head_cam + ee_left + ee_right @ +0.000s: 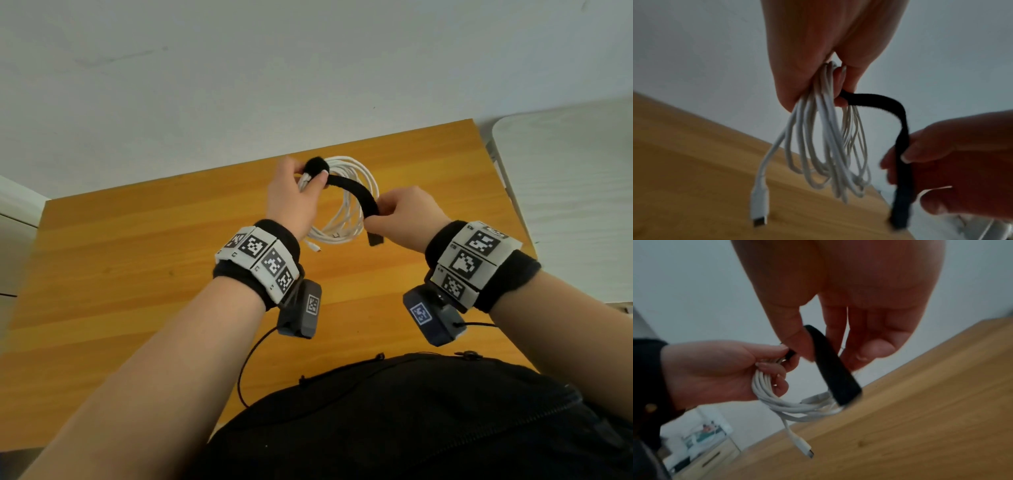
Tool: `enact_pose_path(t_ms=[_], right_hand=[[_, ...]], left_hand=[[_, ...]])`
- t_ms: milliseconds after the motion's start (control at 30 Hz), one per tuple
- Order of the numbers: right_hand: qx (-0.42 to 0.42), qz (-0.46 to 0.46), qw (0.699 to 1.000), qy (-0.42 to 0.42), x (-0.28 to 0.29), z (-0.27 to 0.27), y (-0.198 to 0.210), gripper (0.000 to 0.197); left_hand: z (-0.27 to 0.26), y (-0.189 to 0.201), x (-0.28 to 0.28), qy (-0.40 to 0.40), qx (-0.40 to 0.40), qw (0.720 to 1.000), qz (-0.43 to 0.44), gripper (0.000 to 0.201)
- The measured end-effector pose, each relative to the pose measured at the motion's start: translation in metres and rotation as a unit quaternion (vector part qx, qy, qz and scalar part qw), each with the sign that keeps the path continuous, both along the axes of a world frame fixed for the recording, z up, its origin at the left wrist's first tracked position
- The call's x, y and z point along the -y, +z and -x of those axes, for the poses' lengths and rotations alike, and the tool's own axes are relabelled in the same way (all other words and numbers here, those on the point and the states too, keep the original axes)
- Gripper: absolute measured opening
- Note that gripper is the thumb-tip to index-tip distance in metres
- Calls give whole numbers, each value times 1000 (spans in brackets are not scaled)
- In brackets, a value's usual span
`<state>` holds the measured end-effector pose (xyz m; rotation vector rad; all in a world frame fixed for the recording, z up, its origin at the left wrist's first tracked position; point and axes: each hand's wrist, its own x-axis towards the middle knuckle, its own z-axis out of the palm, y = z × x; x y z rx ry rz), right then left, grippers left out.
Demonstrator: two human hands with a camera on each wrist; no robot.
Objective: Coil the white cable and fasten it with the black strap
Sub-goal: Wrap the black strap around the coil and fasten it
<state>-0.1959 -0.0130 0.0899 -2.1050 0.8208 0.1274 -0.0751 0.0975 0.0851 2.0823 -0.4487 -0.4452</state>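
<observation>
Left hand (294, 198) grips coiled white cable (346, 212); right hand (404, 219) pinches black strap (356, 192).

A plain room in what looks like a home or a small office. An orange-brown desk with a wood-grain top (137, 260) stands pushed against a bare, pale grey-white wall (239, 68). Just beside its right edge sits a white rounded-corner surface (565, 178), too blurred to name. The right wrist view shows, lower down, a light wooden drawer unit with a slot handle (715, 462) and blurred white furniture with small coloured items (702, 433) that cannot be made out.
</observation>
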Motion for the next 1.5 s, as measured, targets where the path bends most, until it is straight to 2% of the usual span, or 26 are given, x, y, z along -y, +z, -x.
enact_pose_path(t_ms=[67, 133, 267, 333, 433, 533, 633, 733, 867, 967, 1167, 1233, 1333, 1400, 1500], right_hand=[[8, -6, 1000, 19, -2, -4, 0, 33], [39, -53, 998, 5, -4, -8, 1, 47], [89, -134, 986, -31, -9, -17, 1, 51], [101, -139, 984, -53, -9, -18, -1, 44], [130, -95, 986, -50, -10, -16, -1, 22], [119, 42, 992, 18, -11, -12, 3, 27], [88, 160, 978, 97, -7, -12, 9, 26], [103, 191, 969, 118, 2, -16, 14, 21], [131, 187, 969, 99, 18, -23, 19, 18], [148, 169, 971, 84, 27, -26, 21, 16], [154, 90, 983, 35, 26, -29, 17, 20], [142, 97, 985, 9, 28, -30, 11, 33], [113, 162, 980, -29, 29, -31, 4, 45], [99, 200, 974, -46, 29, -30, 2, 43], [119, 178, 974, -76, 28, -28, 2, 29]], left_hand=[[2, -1, 2, -2, -3, 1000, -3, 23], [4, 0, 4, -13, 6, 1000, -5, 27], [5, 2, 7, -31, 5, 999, 4, 20], [5, 3, 8, -43, 6, 999, 1, 20], [3, 2, 8, -58, 24, 998, -14, 27], [3, -1, 6, -101, 58, 992, -55, 29], [6, -4, 2, -153, 74, 981, -97, 23], [12, -6, 3, -218, 85, 964, -129, 18], [16, 1, 5, -275, 101, 948, -126, 16], [17, 6, 3, -267, 94, 954, -97, 13], [18, 9, -3, -208, 54, 976, -44, 22], [20, 7, -5, -188, 34, 981, -29, 27], [21, 7, -8, -157, -19, 987, 12, 44], [21, 9, -8, -178, -4, 984, 19, 51], [20, 13, -6, -186, 32, 982, 13, 38]])
